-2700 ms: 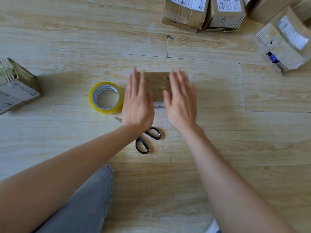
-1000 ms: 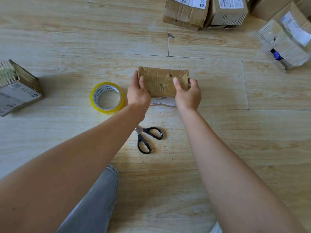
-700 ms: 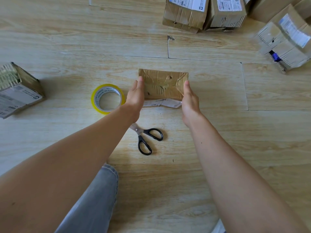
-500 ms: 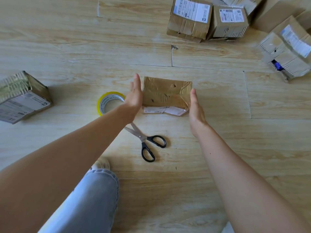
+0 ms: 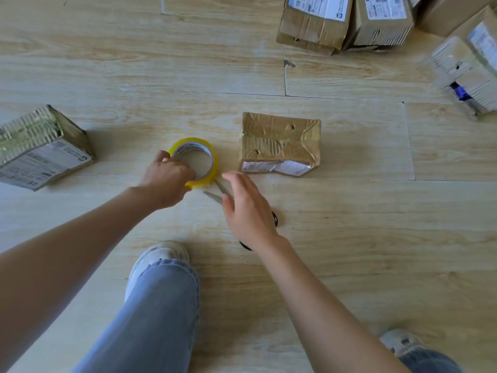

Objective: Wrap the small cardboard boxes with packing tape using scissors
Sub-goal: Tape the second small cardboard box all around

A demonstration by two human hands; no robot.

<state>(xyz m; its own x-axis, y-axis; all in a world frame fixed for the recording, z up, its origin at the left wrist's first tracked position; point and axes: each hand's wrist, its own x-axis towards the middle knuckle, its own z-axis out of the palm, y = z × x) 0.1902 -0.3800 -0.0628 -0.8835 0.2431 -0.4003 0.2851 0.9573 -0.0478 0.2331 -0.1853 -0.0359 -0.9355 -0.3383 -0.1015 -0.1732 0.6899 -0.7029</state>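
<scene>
Left hand [image 5: 167,181] grips the near-left rim of the yellow tape roll [image 5: 194,143], one finger outside the ring and the others curled over its edge into the core; the roll lies flat on the wood-pattern floor [image 5: 134,76]. Right hand [image 5: 246,208], just beside the roll, is spread with its fingers loosely extended and holds nothing; it hovers over the scissors [image 5: 215,196], whose parted blade tips point towards the roll and whose black handles show only as slivers past the hand's edge. Whether the palm touches the scissors cannot be told. The small cardboard box [image 5: 279,138], creased, covered in brown tape and bearing a white label on its near face, stands on the floor just beyond the right hand, apart from both hands and to the right of the roll. A second labelled box [image 5: 40,149] lies well to the left; further boxes [image 5: 347,20] are grouped at the far right. A jeans-clad leg [image 5: 156,319] and white shoe [image 5: 158,258] occupy the foreground.
</scene>
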